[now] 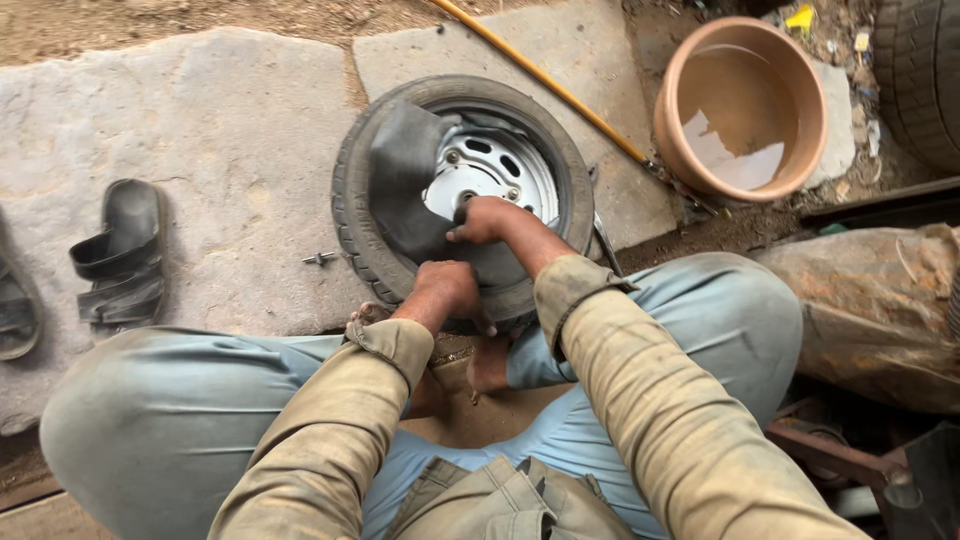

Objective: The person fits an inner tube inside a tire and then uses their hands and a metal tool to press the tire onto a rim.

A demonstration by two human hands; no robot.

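A small black tyre [355,215] lies flat on a grey stone slab, mounted on a silver steel rim [495,170] with oval slots and bolts around its hub. Its tread is worn and dusty. A black rubber inner tube [400,165] bulges out of the tyre's left side, folded over the rim, and runs down toward the near edge, where it is pressed between tyre and rim. The tyre's near part is hidden

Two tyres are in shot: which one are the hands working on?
The small tyre lying flat on the stone slab, silver rim showing; both the left hand and right hand rest on it. The other tyre stands untouched at top right.
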